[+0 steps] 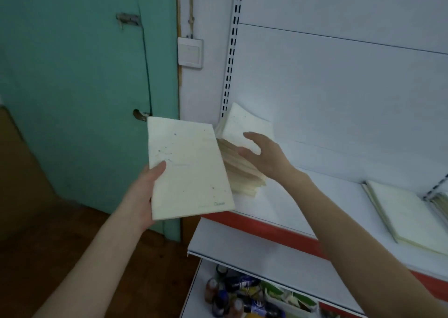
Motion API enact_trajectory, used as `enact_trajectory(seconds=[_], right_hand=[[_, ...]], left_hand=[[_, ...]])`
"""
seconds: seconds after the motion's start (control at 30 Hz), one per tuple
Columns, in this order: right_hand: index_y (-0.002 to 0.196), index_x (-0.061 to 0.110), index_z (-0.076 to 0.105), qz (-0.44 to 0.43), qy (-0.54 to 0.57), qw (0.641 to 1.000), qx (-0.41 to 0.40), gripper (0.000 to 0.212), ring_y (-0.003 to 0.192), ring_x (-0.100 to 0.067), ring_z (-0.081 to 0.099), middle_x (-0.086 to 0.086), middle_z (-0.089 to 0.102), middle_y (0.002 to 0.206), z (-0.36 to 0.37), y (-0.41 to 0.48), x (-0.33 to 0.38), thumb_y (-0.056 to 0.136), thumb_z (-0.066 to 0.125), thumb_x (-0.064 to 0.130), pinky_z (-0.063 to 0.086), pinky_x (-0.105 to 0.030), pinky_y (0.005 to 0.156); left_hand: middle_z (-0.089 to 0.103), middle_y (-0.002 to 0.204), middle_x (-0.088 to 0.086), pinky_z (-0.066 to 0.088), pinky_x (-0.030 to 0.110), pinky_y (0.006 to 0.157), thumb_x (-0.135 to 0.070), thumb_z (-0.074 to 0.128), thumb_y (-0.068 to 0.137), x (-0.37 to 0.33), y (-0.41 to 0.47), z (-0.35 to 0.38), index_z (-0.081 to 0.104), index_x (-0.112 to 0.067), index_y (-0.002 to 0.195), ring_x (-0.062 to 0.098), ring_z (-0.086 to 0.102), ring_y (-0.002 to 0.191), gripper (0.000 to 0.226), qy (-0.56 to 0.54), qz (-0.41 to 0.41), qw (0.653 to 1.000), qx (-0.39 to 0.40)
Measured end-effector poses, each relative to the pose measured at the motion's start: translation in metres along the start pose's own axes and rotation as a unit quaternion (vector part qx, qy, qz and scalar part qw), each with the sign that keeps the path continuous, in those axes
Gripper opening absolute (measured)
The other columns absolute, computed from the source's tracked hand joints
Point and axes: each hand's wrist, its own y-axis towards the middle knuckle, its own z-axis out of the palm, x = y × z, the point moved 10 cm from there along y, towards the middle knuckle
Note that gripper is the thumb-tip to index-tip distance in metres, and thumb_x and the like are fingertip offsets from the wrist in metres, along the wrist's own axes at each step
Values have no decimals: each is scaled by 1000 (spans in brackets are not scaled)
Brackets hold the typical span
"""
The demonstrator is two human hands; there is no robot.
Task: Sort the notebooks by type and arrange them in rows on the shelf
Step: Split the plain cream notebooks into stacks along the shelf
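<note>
Mid-sort: my left hand (145, 191) grips a cream notebook (189, 169) by its lower-left edge, out front of the shelf (351, 189). My right hand (261, 155) is loose, fingers straight, at the leaning stack (242, 169) at its 1 o'clock; can't tell if touching. Next, I reckon: add it to that stack, clearing the red lip (266, 228). There's free shelf toward 3 o'clock, up to the flat notebooks (407, 215).

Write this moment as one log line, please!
left hand: holds cream notebook | right hand: open, at leaning notebook row | shelf: flat notebook at right
</note>
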Motion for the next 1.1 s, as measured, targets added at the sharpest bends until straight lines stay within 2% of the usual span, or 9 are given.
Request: enact_trajectory(seconds=[0.1,0.23,0.33,0.53,0.7,0.8,0.87,0.97,1.1], right_hand=[[143,9,30,44,-108,991,59,58,139,-24,25,-9,31,149,22,30,-37,95,45,38,21,-32,110],[108,2,51,-40,-176,983,15,36,103,-34,51,-8,52,97,28,40,-36,99,35,33,36,-33,81],[109,-1,56,-52,-135,990,-5,41,98,-32,54,-16,60,102,18,34,-31,101,31,30,37,-35,83],[82,0,52,-41,14,996,-74,37,64,-21,46,-9,51,69,-10,2,-6,102,31,24,34,-34,68],[129,7,52,-160,-38,986,-12,42,121,-21,49,-9,56,130,36,-51,42,100,33,29,31,-20,103],[125,3,55,-293,-135,946,24,53,122,-34,51,-16,55,130,75,-81,71,99,24,38,37,-41,102],[127,4,54,-325,-108,937,70,52,126,-30,47,-16,52,133,87,-85,79,98,29,40,37,-39,105],[130,11,52,-247,17,965,83,42,129,-7,36,-5,44,142,64,-55,71,96,45,33,23,-12,107],[144,12,29,-49,-85,995,-6,57,141,-20,22,-5,23,153,26,24,8,96,43,39,17,-33,115]], left_hand=[[64,97,3,49,39,65,-27,48,95,-7,-5,-17,52,-24,118,23,60,86,24,-5,23,1000,-19],[64,99,3,50,41,68,-25,49,94,-10,-10,-30,53,-27,117,24,60,88,23,-15,34,999,-33],[63,98,2,49,40,67,-24,49,95,-11,-9,-31,54,-28,112,23,59,88,19,-8,41,998,-37],[63,98,2,49,38,64,-37,47,94,-3,-1,-17,53,-28,117,22,60,88,25,9,33,999,-20],[67,95,4,55,34,59,-64,32,85,9,8,7,56,-30,112,24,64,86,49,31,13,999,18],[70,100,7,58,40,59,-60,46,76,12,7,18,57,-27,115,28,66,89,52,12,8,998,54],[67,105,10,58,41,58,-41,59,78,12,6,12,55,-23,117,30,64,93,44,7,7,999,45],[64,105,10,56,42,56,-22,62,77,14,3,-7,54,-22,119,30,61,94,43,-3,-8,1000,23],[64,107,14,55,52,63,-20,61,70,14,-5,-22,56,-19,121,35,60,98,51,-24,-20,999,29]])
